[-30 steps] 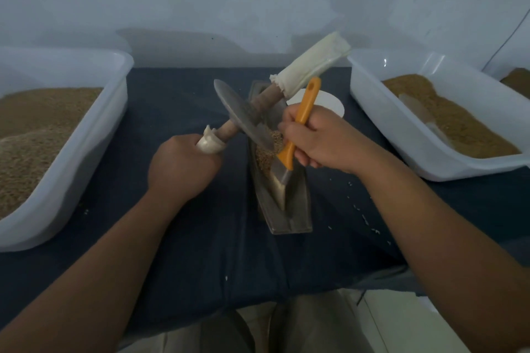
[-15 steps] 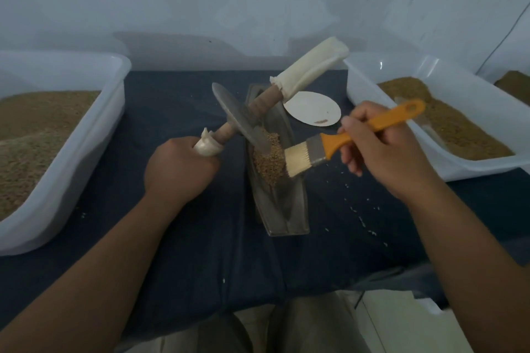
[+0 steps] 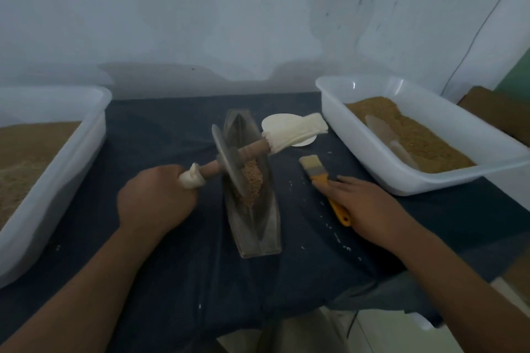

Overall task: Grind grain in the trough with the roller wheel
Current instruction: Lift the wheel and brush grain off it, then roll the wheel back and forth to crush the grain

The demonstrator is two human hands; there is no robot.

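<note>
Dark blue cloth (image 3: pixel 160 129) covered the table under a pale wall, as I watched via the head cam. Two white plastic tubs flanked the work area. The left tub (image 3: pixel 66 169), cut off by the frame edge, held pale tan grain. The right tub (image 3: pixel 367 146) held browner meal (image 3: pixel 424 140) w/ a translucent scoop (image 3: pixel 383 130) lying half sunk in it.

Between them, mid-cloth, stood the long boat-shaped metal trough (image 3: pixel 258 226), its length running near to far. The roller wheel (image 3: pixel 228 163), a grey metal disc on a wooden axle, sat in the trough's far half. Its axle slanted from near-left to far-right, and its lower edge was down in a small heap of grain (image 3: pixel 252 180) approx. mid-trough.

My operator's left hand (image 3: pixel 155 200) was clamped round the cloth-wrapped left end of the axle, fingers curled tight. The axle's right end, also wrapped in white cloth (image 3: pixel 292 135), stuck out past the trough's right wall.

The right hand (image 3: pixel 370 206) gripped nothing. It lay flat, right of the trough, fingers straight and resting across the orange handle of a paint-type brush (image 3: pixel 318 173). The brush lay on the cloth, bristles pointing far-left, handle end near-right.

A flat white disc (image 3: pixel 275 123) lay on the cloth beyond the brush, partly hidden by the wrapped axle end. Stray kernels (image 3: pixel 338 238) dotted the cloth between trough and rt forearm.
</note>
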